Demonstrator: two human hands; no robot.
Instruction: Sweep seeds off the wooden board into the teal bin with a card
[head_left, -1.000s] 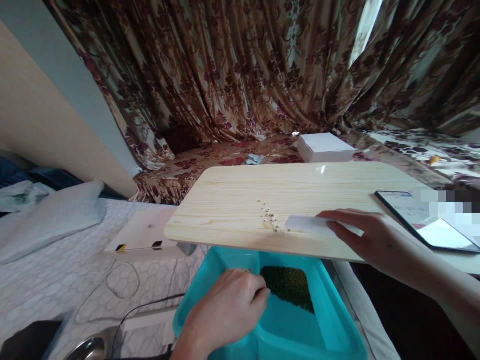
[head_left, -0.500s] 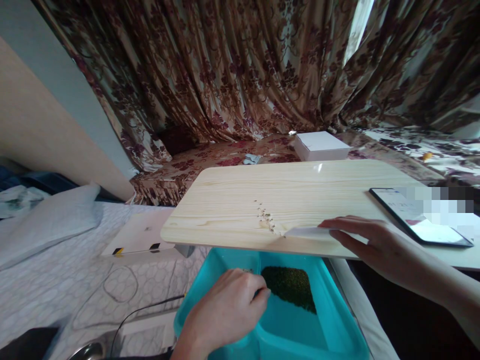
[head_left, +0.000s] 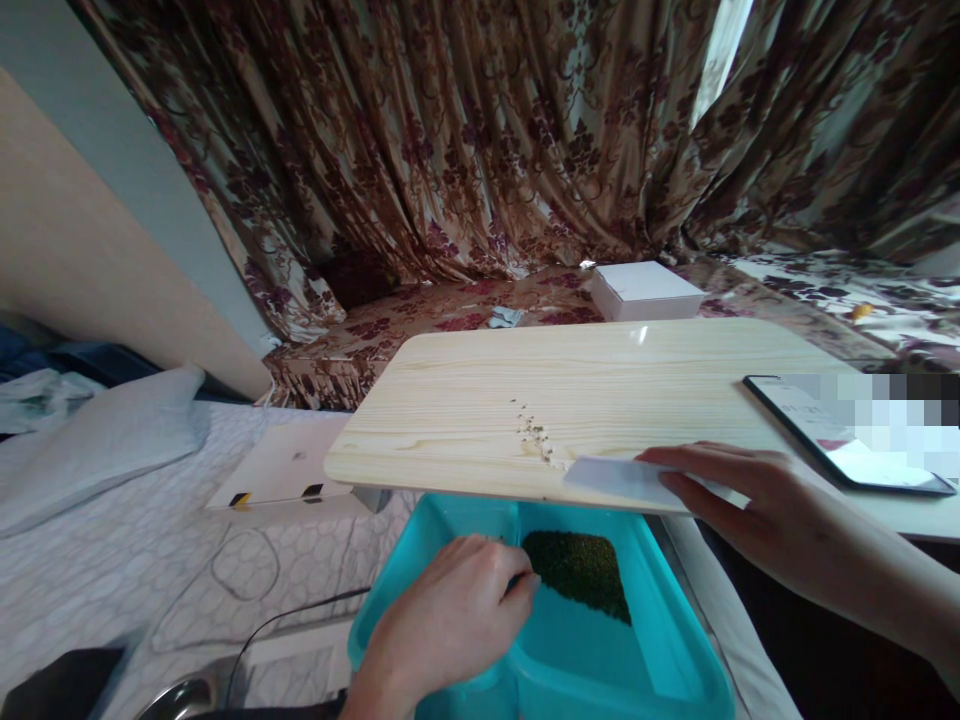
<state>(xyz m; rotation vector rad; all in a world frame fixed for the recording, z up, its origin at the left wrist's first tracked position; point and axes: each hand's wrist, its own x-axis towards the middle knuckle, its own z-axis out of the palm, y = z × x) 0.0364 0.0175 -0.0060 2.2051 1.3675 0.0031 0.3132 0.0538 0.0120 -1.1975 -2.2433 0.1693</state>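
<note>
My right hand [head_left: 739,485] pinches a thin white sheet of paper or card [head_left: 615,477] and holds it low at the near edge of the light wooden board [head_left: 442,400]. To the left of the sheet lies a short trail of small dark grains [head_left: 536,432]. My left hand [head_left: 457,610] is closed above a turquoise divided bin [head_left: 682,640], at its dividing wall; its fingertips are hidden, so I cannot make out what they hold. Dark green grains [head_left: 581,570] fill part of the bin's right compartment. The left compartment is mostly covered by my hand.
A tablet or large phone [head_left: 832,440] lies on the board's right side. Behind the board sits a white box [head_left: 649,290] on patterned cloth. On the bed at left are a flat white box [head_left: 281,465], a black cable [head_left: 292,610] and a pillow [head_left: 120,430].
The white sheet has tilted so more of its face shows, and it has shifted slightly toward the board's near edge with my right hand. My left hand has stayed almost still.
</note>
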